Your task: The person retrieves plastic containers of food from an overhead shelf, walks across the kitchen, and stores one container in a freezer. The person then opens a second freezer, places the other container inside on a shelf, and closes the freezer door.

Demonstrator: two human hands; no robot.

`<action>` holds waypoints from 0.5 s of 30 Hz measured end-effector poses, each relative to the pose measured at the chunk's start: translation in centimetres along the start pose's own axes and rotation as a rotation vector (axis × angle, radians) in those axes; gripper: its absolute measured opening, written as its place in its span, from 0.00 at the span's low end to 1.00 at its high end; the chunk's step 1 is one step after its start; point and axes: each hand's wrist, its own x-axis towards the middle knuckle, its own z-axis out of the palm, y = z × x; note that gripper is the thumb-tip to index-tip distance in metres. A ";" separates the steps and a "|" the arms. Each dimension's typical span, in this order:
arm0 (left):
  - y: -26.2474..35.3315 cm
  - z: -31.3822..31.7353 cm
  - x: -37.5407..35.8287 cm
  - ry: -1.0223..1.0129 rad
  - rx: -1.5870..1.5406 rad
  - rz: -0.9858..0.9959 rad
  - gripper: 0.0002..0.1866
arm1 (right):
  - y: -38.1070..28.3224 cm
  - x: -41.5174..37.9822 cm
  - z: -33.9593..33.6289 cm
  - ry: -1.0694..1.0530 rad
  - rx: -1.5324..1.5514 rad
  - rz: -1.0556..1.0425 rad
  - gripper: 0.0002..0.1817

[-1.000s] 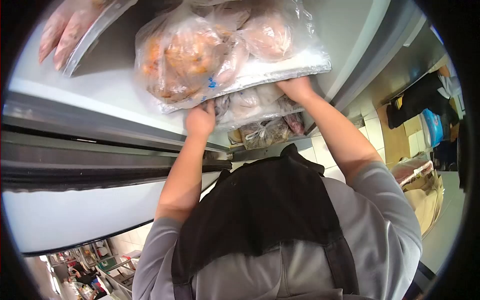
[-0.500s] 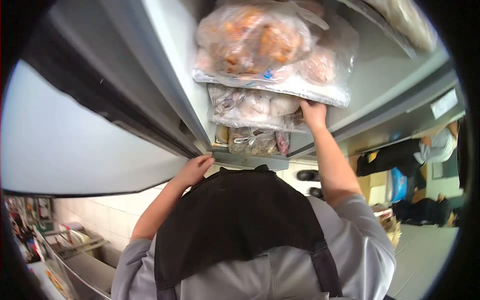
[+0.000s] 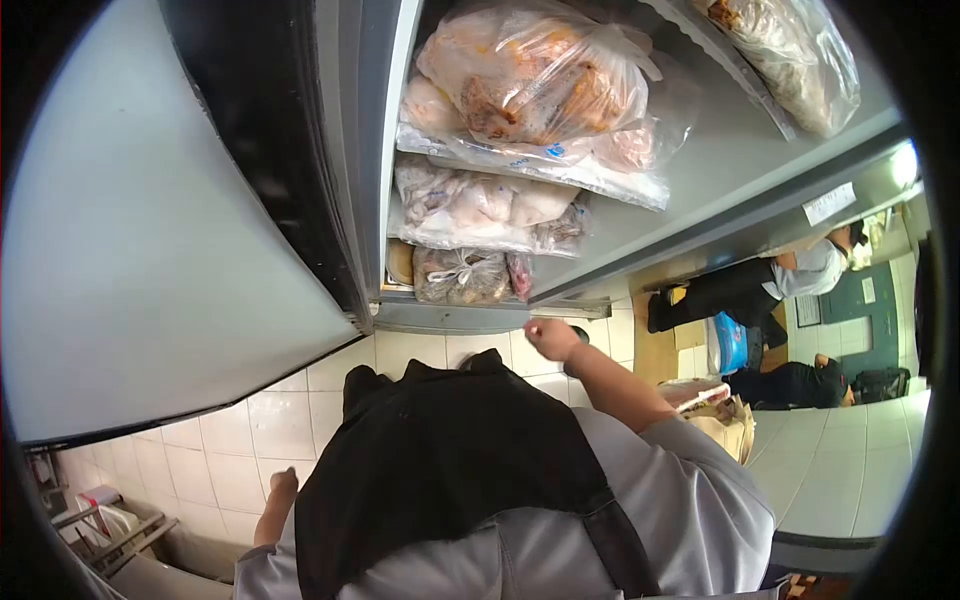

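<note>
An open fridge holds stacked trays of clear plastic bags of meat. The top bag lies on a foil tray, with a second bag and a third, knotted bag below it. My right hand hangs just below the fridge's bottom edge, fingers curled, touching nothing. My left hand is down at my side by the white tiled floor, mostly hidden behind my black apron. Neither hand holds a bag.
The fridge door stands open on the left. Another bag of meat lies on a shelf at upper right. Two other people are farther off on the right, near a blue bag. A wrapped package sits beside me.
My right hand has come off the tray edge and dropped below the fridge. My left hand has left the fridge's bottom edge and fallen to my side. The view has swung.
</note>
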 end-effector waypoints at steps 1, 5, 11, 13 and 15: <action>-1.9 0.6 -0.8 0.178 0.606 0.253 0.20 | 1.6 -0.8 2.0 -0.015 -0.051 -0.072 0.15; -4.7 -1.3 -1.2 -0.001 0.042 -0.251 0.25 | 3.8 -5.2 4.6 -0.247 -0.178 0.008 0.16; -0.6 -8.3 -2.1 0.371 -0.744 -0.208 0.23 | 6.2 -8.2 4.1 -0.196 -0.110 0.138 0.17; 2.0 -9.9 -3.1 0.408 -0.810 -0.130 0.23 | 7.8 -8.1 4.9 -0.054 -0.027 0.194 0.16; 4.5 -11.0 -4.4 0.417 -0.814 -0.068 0.23 | 8.5 -9.0 5.4 0.077 0.096 0.184 0.15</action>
